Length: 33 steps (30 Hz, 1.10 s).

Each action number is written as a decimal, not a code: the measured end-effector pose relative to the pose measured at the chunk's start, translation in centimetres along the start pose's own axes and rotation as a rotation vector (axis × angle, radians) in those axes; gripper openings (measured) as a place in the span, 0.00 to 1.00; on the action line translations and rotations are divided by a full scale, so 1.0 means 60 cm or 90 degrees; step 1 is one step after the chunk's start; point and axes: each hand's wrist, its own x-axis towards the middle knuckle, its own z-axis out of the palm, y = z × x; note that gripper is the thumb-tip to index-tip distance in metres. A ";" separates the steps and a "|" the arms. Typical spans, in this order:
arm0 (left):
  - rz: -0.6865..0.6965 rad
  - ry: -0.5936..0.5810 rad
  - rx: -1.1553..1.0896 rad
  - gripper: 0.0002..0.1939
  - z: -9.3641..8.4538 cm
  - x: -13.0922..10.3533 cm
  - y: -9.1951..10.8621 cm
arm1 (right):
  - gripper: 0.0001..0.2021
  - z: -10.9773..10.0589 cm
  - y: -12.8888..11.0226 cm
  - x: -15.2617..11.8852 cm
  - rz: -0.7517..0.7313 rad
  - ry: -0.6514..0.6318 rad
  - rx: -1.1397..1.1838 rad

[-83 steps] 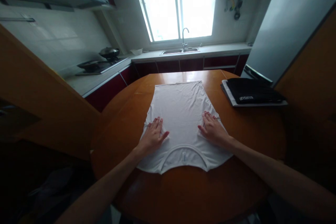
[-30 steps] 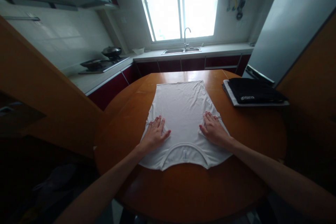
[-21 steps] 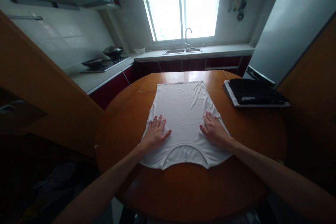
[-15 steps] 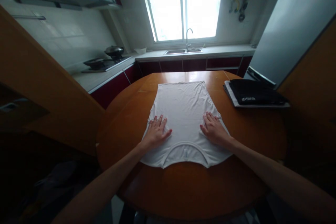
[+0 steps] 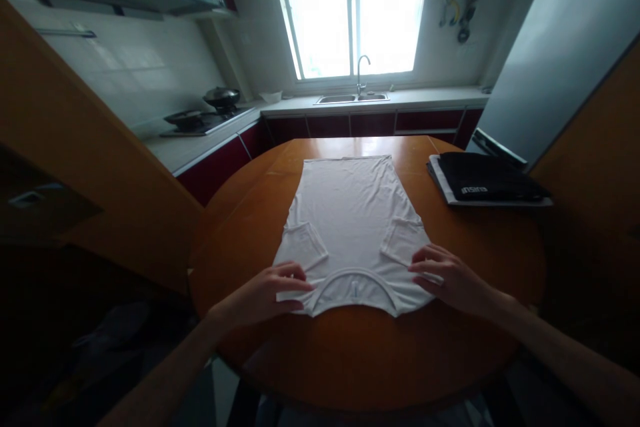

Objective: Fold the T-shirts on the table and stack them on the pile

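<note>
A white T-shirt [image 5: 353, 213] lies spread on the round wooden table [image 5: 240, 200], its neckline toward me and its hem at the far side. Both short sleeves are folded inward over the body. At the left shoulder edge is my left hand [image 5: 267, 293], its thumb and fingers apart over the cloth. My right hand [image 5: 450, 280] is at the opposite shoulder, fingers bent and spread, thumb apart from them. Neither hand visibly grips the fabric; whether the fingertips touch it I cannot tell.
Folded dark and light clothes [image 5: 485, 180] are stacked at the table's right side, near the fridge [image 5: 555, 60]. Beyond the table are a counter with a sink [image 5: 350, 99] under the window, and a stove with pans [image 5: 220, 99] at the left.
Both hands have drawn back from lying flat on the folded sleeves to the shoulder edges nearer me. The sleeves now show uncovered, and the shirt stays in place.
</note>
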 end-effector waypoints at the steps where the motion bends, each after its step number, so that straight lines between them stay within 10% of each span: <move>1: 0.004 -0.009 0.023 0.13 0.004 -0.013 0.003 | 0.09 -0.003 -0.006 -0.014 -0.015 -0.015 -0.009; 13: 0.043 0.057 0.279 0.25 0.051 -0.067 0.013 | 0.11 0.014 -0.030 -0.078 -0.125 -0.014 -0.220; 20: -0.080 0.114 0.365 0.39 0.057 -0.089 0.000 | 0.24 0.015 -0.025 -0.087 -0.013 0.008 -0.350; 33: -0.005 0.178 0.239 0.10 0.045 -0.106 -0.044 | 0.09 0.003 -0.010 -0.092 -0.061 0.032 -0.283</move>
